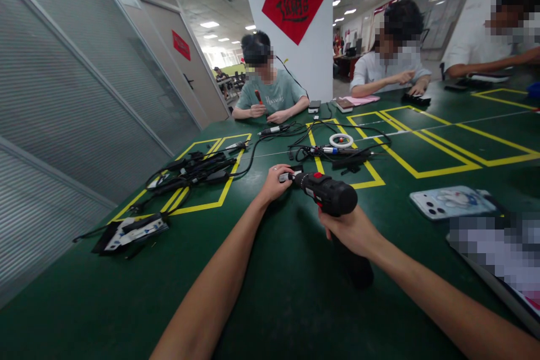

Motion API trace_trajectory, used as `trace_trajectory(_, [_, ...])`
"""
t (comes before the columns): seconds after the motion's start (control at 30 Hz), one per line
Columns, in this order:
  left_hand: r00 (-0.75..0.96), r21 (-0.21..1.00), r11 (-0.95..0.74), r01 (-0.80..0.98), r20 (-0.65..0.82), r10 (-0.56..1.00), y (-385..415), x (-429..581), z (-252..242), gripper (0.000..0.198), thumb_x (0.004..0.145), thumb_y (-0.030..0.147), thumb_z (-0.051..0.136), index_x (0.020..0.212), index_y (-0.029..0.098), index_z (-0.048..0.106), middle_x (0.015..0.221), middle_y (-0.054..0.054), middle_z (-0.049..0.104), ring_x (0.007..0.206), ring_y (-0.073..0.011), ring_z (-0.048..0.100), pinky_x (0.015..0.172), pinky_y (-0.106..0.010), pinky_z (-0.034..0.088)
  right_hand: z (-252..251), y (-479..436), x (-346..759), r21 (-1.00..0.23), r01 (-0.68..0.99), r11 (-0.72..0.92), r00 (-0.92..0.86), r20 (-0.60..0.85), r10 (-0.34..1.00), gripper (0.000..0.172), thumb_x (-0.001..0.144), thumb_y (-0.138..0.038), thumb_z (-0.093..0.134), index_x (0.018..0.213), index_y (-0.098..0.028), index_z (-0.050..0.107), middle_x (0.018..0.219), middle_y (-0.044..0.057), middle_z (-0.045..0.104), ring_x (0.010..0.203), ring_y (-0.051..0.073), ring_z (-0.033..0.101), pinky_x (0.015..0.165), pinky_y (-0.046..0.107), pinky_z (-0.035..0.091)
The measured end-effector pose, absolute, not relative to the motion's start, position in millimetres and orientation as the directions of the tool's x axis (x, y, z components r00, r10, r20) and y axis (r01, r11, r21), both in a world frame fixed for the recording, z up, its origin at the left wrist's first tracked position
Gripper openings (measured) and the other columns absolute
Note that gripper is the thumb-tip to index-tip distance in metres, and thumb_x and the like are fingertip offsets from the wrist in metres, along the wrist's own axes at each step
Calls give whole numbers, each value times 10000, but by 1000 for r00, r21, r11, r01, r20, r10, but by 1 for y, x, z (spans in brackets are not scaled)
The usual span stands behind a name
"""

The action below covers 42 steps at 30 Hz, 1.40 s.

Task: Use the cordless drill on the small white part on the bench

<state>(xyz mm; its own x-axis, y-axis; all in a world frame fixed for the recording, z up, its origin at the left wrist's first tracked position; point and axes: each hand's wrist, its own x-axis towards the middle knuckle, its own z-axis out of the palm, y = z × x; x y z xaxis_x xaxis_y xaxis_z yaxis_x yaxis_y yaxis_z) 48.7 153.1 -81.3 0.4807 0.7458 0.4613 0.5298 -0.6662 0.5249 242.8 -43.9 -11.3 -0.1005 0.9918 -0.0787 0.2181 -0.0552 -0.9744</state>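
My right hand (352, 230) is wrapped round the grip of a black cordless drill (327, 192) with red accents. The drill lies nearly level, its chuck pointing left and away from me. At its front end my left hand (276, 183) is closed on a small black part with a pale, label-like side (285, 178). The drill's tip meets this part or sits right beside it; the exact contact is too small to make out. A black cable appears to run near my left wrist.
A heap of black cables and tools (196, 169) lies left, with a labelled packet (137, 230) nearer me. Beyond the drill are a tape roll (341, 140) and a pen-shaped tool with its cord (343, 152). A phone (451, 202) lies right. Several people sit across the table.
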Motion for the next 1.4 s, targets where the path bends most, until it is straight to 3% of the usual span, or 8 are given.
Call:
trace_trajectory(0.23, [490, 447, -689, 571, 488, 723, 144, 52, -80, 288, 709, 116, 504, 975, 212, 559, 1174, -57, 520, 1143, -220, 437, 1001, -440, 333, -10, -45, 242, -980, 196, -42, -96, -62, 993, 103, 708, -233, 509, 779, -159, 515, 522, -21, 517, 476, 108, 513, 469, 212, 398])
trace_trajectory(0.47, [492, 410, -693, 593, 497, 715, 145, 53, -83, 280, 704, 117, 511, 966, 209, 546, 1185, -50, 517, 1233, -228, 357, 1061, -476, 271, -10, -44, 242, -984, 172, -41, -103, -59, 993, 104, 699, -221, 514, 783, -161, 514, 522, -28, 514, 479, 107, 518, 480, 212, 405])
trace_trajectory(0.87, [491, 419, -704, 574, 511, 705, 143, 54, -80, 244, 715, 210, 581, 958, 193, 555, 1167, -85, 523, 1157, -234, 436, 993, -454, 345, -12, -44, 243, -983, 184, -26, -98, -45, 994, 145, 706, -241, 515, 819, -151, 527, 541, -16, 523, 472, 110, 512, 451, 214, 387])
trace_trajectory(1.4, [488, 438, -706, 557, 515, 705, 145, 54, -80, 246, 699, 193, 598, 942, 192, 561, 1168, -74, 531, 1159, -218, 432, 1000, -427, 334, -7, -45, 241, -977, 205, -51, -92, -71, 993, 159, 689, -231, 516, 822, -148, 543, 532, -18, 524, 469, 108, 510, 444, 212, 369])
